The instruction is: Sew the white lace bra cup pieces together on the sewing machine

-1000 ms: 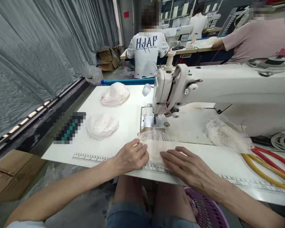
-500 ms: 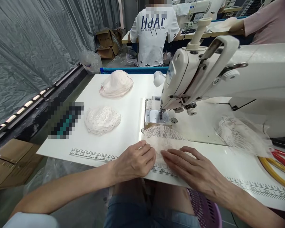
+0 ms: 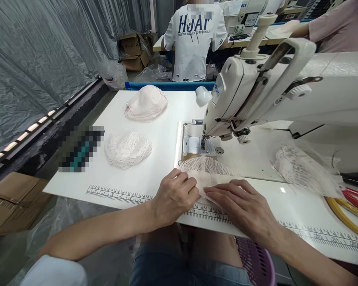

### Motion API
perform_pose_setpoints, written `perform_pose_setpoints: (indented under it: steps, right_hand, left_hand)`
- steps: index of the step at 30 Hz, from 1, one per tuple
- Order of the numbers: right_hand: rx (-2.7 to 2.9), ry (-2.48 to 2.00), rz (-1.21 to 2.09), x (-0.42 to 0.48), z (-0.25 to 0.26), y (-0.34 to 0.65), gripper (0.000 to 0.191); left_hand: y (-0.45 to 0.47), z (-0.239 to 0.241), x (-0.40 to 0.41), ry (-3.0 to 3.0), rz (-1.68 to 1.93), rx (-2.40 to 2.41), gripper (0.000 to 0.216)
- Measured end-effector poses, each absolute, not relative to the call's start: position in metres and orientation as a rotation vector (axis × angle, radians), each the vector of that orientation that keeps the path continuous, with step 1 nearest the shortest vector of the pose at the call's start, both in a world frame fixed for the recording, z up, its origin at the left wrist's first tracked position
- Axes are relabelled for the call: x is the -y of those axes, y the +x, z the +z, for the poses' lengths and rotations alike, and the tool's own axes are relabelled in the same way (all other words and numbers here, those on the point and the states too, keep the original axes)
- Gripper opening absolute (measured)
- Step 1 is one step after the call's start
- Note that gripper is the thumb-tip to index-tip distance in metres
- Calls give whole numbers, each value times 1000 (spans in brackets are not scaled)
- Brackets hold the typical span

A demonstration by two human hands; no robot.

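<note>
A piece of white lace fabric point(image 3: 207, 166) lies on the table just in front of the sewing machine's needle and presser foot point(image 3: 203, 143). Its plain sheer edge comes toward me, between my hands. The fingers of my left hand point(image 3: 176, 196) are curled and pinch the left side of this fabric. My right hand point(image 3: 241, 202) rests on the right part of it, fingers stretched out and lying flat, their tips near my left fingertips. My right thumb is hidden. A gap separates both hands from the needle.
Left on the table sit a lace cup-shaped piece point(image 3: 128, 150) and a pink padded cup point(image 3: 146, 102). More lace point(image 3: 307, 169) lies under the machine arm point(image 3: 325, 87), near red-and-yellow-handled scissors point(image 3: 346, 212). A printed ruler point(image 3: 119, 193) follows the front edge. A person point(image 3: 193, 43) sits beyond.
My left hand has shifted slightly right and rolled over, fingers curled more on the lace fabric's edge. My right hand has barely moved. The whole view has tilted a little.
</note>
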State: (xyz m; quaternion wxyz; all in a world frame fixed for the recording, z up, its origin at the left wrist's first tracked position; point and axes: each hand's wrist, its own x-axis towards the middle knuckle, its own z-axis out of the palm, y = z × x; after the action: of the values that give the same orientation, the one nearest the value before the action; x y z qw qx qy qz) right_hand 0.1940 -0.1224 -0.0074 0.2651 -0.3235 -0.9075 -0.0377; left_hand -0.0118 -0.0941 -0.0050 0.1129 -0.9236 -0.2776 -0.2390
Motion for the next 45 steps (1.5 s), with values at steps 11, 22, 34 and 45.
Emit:
perform_pose_setpoints:
  steps: [11, 22, 34, 45]
  right_hand:
    - [2533, -874, -152, 131, -20, 201, 30]
    - [2570, -887, -245, 129, -11, 198, 30]
    - [2490, -889, -88, 129, -13, 200, 29]
    - [2267, -1186, 193, 100, 4, 196, 28]
  left_hand:
    - [-15, 7, 102, -2733, -533, 817, 20]
    - [-16, -3, 103, -2720, -578, 774, 18]
    - [-16, -2, 103, -2800, -563, 696, 16]
    - [-15, 6, 111, -2843, -507, 746, 12]
